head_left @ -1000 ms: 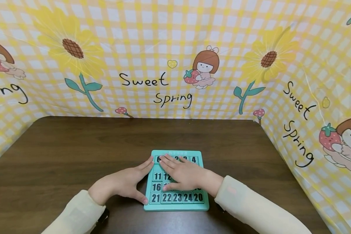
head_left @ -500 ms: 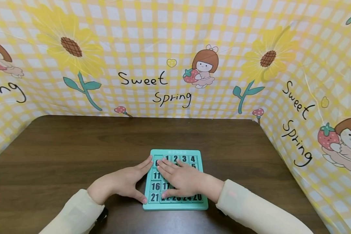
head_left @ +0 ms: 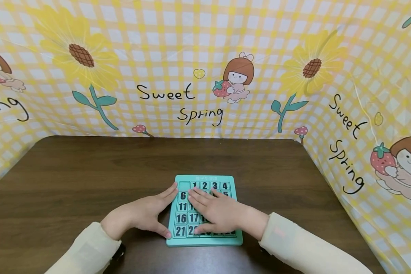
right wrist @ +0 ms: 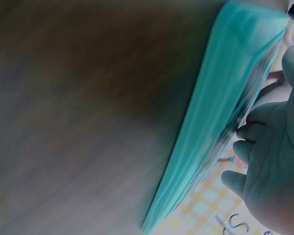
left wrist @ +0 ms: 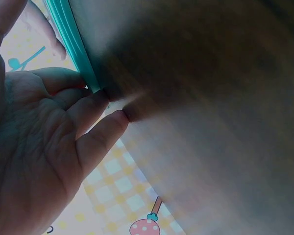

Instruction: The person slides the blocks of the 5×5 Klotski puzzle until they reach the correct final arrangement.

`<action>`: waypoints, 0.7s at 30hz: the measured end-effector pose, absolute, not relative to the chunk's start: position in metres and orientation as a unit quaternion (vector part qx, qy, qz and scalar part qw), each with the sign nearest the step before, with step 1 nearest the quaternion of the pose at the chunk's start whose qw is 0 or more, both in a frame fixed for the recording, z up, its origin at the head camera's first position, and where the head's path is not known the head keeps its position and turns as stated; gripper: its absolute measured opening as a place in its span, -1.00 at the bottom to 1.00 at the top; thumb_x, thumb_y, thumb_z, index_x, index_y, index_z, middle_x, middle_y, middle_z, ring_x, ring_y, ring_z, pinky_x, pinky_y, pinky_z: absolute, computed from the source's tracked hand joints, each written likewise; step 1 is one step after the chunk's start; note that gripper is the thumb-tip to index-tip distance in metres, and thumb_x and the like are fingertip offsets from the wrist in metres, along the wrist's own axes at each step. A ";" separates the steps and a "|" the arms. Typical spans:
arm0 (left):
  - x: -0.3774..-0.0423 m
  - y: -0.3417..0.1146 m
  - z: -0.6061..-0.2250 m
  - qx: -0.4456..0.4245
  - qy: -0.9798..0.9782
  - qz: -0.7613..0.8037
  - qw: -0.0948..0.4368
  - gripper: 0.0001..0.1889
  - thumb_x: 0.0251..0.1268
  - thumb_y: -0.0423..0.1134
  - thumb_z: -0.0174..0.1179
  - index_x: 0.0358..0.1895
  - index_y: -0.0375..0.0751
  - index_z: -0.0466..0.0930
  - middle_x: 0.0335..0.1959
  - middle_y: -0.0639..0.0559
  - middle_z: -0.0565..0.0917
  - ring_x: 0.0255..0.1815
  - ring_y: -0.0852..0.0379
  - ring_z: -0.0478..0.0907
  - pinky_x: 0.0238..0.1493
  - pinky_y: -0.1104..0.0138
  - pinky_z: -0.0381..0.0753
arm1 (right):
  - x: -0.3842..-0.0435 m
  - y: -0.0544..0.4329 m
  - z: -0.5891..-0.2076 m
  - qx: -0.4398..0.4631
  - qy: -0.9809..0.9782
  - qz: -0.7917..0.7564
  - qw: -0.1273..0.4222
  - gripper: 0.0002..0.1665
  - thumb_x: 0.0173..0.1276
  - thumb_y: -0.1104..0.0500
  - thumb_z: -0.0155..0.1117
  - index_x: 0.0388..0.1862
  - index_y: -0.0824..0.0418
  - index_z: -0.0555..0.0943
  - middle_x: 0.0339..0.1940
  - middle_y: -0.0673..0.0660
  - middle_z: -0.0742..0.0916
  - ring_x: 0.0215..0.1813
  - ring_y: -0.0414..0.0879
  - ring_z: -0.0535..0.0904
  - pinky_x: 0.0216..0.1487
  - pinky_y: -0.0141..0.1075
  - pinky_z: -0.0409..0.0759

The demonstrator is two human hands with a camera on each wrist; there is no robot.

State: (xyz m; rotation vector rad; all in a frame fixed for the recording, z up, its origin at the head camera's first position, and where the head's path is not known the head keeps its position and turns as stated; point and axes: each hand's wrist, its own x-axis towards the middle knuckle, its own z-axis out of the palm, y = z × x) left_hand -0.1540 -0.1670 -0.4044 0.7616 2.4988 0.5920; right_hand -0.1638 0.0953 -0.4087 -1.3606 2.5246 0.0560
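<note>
A turquoise number sliding puzzle (head_left: 205, 242) lies flat on the table in the head view. Its top-left slot (head_left: 183, 185) holds no tile, and the 6 tile (head_left: 183, 195) sits directly below that slot. My left hand (head_left: 145, 213) spans the left side of the frame, fingertips at the upper edge and thumb at the lower corner. Over the tiles lies my right hand (head_left: 222, 213), fingers extended, fingertips beside the 6 tile and thumb near the 22 tile (head_left: 191, 230). It hides many middle and right tiles. Both wrist views show the puzzle's turquoise side (left wrist: 76, 46) (right wrist: 201, 112).
The brown wooden table (head_left: 106, 163) extends around the puzzle on every side. A yellow checked cloth (head_left: 164, 49) with flowers and cartoon figures stands as a wall behind the table and along its left and right sides.
The 6 tile has slid down from the top-left slot into the second row, leaving the corner slot bare. My right hand moved down with it, then slightly right. My left hand stayed at the edge.
</note>
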 end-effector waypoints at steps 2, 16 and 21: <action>-0.154 -0.167 -0.404 0.277 0.909 0.215 0.228 0.32 -0.12 0.26 0.49 0.59 -0.34 -0.12 0.66 -0.15 -0.21 0.58 -0.17 0.13 0.46 -0.09 0.25 | -0.169 0.099 -0.408 -0.460 0.878 0.022 0.134 0.04 0.47 -0.45 -0.22 0.65 0.13 -0.13 0.69 0.05 -0.08 0.68 -0.06 -0.23 0.59 0.12 0.02; -0.153 -0.167 -0.402 0.281 0.908 0.216 0.223 0.31 -0.11 0.24 0.50 0.59 -0.35 -0.10 0.66 -0.15 -0.20 0.57 -0.14 0.14 0.45 -0.07 0.27 | -0.187 0.104 -0.411 -0.421 0.896 0.012 0.142 0.05 0.45 -0.47 -0.19 0.66 0.10 -0.14 0.69 0.03 -0.09 0.68 -0.08 -0.27 0.59 0.14 0.02; -0.153 -0.167 -0.402 0.280 0.908 0.217 0.222 0.31 -0.10 0.24 0.50 0.59 -0.35 -0.10 0.66 -0.15 -0.19 0.57 -0.13 0.13 0.45 -0.07 0.27 | -0.189 0.101 -0.410 -0.419 0.896 0.008 0.144 0.05 0.45 -0.47 -0.21 0.66 0.10 -0.14 0.69 0.02 -0.10 0.68 -0.09 -0.27 0.59 0.14 0.02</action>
